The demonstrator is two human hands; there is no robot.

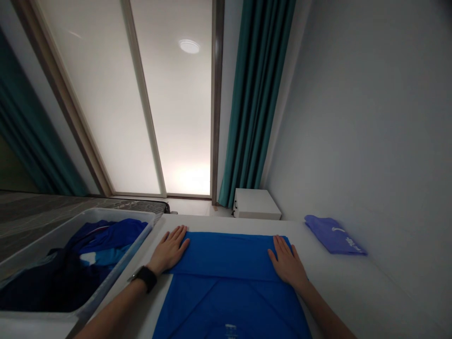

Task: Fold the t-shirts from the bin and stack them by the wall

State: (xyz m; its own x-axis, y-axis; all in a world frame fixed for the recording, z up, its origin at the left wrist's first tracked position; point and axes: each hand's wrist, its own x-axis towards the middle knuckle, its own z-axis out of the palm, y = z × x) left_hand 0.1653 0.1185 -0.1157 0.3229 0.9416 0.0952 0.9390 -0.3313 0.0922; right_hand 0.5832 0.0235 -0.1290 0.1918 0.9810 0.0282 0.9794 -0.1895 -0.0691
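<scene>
Beside a translucent plastic bin [131,252] of rumpled blue clothes [116,235], the left hand [170,250] lies splayed flat, gripping nothing, at the edge of a smooth bright-blue fabric garment [229,289] on the white tabletop [243,223], likely light, limp, slightly slippery and best taken by its far corners, one under the flat, ungripping right hand [287,264].

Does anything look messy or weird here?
Only the clothes in the plastic tub: they're in a jumbled heap, while the blue cloth lies mostly flat under both hands. Nothing looks spilled or damaged.
</scene>
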